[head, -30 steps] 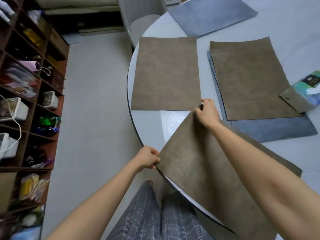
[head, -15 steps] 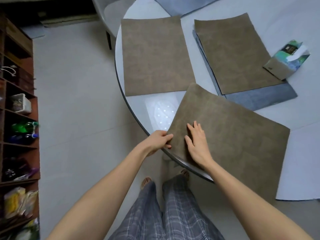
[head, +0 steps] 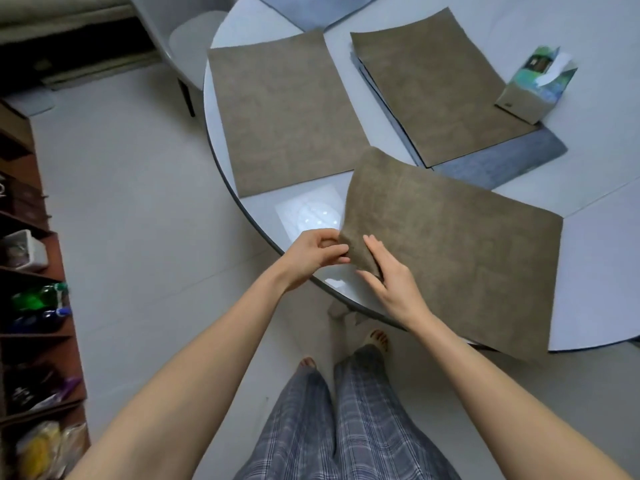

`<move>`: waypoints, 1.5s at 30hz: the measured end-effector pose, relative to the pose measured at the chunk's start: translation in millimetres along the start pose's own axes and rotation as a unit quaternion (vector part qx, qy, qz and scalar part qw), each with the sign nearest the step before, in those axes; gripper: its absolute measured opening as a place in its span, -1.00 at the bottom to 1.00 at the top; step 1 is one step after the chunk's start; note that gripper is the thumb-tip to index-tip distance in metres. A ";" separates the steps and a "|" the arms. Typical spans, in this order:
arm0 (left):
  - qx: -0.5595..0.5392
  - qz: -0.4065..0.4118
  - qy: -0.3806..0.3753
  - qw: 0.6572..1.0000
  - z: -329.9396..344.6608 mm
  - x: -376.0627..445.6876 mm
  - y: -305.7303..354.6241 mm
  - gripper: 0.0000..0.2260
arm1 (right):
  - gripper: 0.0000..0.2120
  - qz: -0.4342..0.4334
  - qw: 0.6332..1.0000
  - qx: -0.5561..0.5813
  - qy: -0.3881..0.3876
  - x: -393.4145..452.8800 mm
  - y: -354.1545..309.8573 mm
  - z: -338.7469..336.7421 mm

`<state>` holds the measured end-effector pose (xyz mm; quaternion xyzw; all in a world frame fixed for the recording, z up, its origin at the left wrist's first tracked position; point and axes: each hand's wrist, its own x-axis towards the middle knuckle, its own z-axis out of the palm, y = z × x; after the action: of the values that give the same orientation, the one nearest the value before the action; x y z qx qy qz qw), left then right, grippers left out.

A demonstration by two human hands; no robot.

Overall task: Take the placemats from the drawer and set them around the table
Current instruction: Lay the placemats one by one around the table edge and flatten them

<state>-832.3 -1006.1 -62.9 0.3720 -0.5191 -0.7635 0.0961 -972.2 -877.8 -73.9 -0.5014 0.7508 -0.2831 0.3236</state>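
Note:
A brown placemat (head: 457, 244) lies at the near edge of the round grey table (head: 263, 216), hanging over the rim toward me. My left hand (head: 313, 252) pinches its near left corner, which is lifted and curled. My right hand (head: 389, 282) holds the same corner from the right, thumb under the fold and fingers on top. A second brown placemat (head: 284, 112) lies flat at the table's left. A third brown placemat (head: 433, 88) lies further right on top of a grey-blue placemat (head: 495, 161). Another grey-blue placemat (head: 322, 8) lies at the far edge.
A tissue box (head: 536, 84) stands on the table at the right, touching the third brown mat. A grey chair (head: 187, 43) sits at the table's far left. Open wooden shelves (head: 31, 271) with bottles and boxes line the left side. My legs and feet stand below the table edge.
The near placemat was laid down flat on the table edge. My right hand went from its far corner to pressing it flat, and both hands now lift its near left corner.

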 end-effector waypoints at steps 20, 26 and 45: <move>0.239 0.037 -0.024 0.970 -30.9 -2.0 0.0 -0.65 | -0.30 0.018 0.941 -0.316 -0.117 6.1 -5.6 24.3; 0.551 0.086 -0.003 0.830 -34.5 -8.9 -12.2 -0.55 | -0.39 0.016 0.918 -0.388 -0.084 -3.3 2.4 46.9; 0.743 0.080 0.131 0.651 -45.5 8.2 -59.3 -0.39 | -0.37 0.038 0.948 -0.315 0.002 -9.4 38.2 35.5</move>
<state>-793.5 -1017.0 -126.3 0.3723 -0.9226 -0.0549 -0.0843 -963.9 -859.8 -123.1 -0.5484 0.8209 -0.0209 0.1578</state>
